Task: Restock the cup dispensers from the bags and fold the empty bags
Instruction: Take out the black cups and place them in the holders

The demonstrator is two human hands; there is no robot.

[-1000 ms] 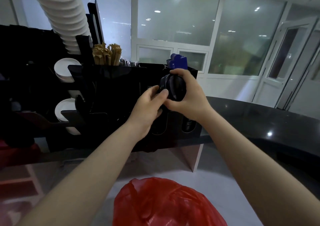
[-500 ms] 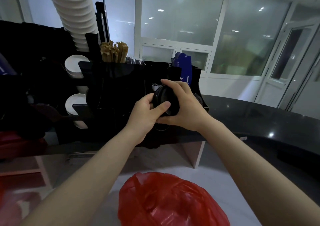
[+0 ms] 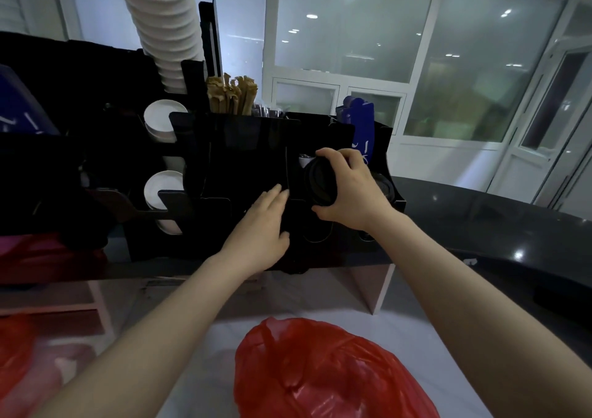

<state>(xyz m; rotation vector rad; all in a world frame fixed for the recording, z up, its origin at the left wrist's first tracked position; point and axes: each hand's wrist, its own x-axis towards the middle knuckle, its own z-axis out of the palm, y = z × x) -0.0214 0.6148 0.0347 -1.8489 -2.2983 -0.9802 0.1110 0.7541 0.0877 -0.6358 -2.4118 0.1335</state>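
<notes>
A dim room with glass partitions (image 3: 352,33) lies behind a dark, glossy counter (image 3: 480,219). On the counter stands a black dispenser rack (image 3: 250,148). A tall stack of white cups (image 3: 163,26) rises from its upper left corner. Below it, two more rows of white cups lie sideways with their round ends showing, one (image 3: 160,119) above the other (image 3: 157,190). Brown wooden stirrers (image 3: 230,94) stand in a top compartment, and blue packets (image 3: 360,123) stick up near the rack's right end.

The right hand (image 3: 352,190) grips a stack of black lids (image 3: 322,182). The fingers curl over its top and the thumb is underneath, holding it at a slot in the right part of the rack. The left hand (image 3: 261,228) holds nothing. Its fingers are straight and close together, and the fingertips touch the rack's front panel just left of the lids.

A crumpled red bag (image 3: 326,372) lies at the near edge on a pale lower surface (image 3: 400,321), between the two forearms. Whether anything is inside it cannot be told.
</notes>
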